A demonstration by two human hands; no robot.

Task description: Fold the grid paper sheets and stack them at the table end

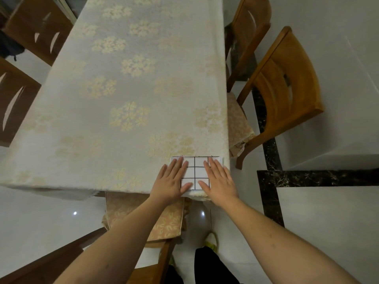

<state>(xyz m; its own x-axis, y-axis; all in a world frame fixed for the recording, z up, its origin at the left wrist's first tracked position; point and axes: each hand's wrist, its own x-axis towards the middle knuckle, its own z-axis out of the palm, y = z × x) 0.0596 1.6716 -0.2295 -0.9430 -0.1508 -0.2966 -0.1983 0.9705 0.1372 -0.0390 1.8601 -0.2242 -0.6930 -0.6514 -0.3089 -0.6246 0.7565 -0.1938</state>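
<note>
1. We press both hands flat on the grid paper [198, 171], which lies at the near right corner of the tabletop [123, 99], close to both edges.
2. Our left hand [171, 181] lies with straight, spread fingers over the paper's left part; the thumb reaches onto its lower squares.
3. Our right hand [219, 181] lies the same way over the right part, fingers straight and pointing away from us.
4. Between the hands we see black lines forming squares on white paper. The hands hide the sides, so we cannot tell how many sheets or layers lie there, nor whether it is folded.
5. A pale edge shows past the right side of the grid; we cannot tell if it is another sheet.
6. A floral tablecloth [131, 64] covers the tabletop.
7. Wooden chairs [287, 89] stand around it, those on the left cut off by the frame.
</note>
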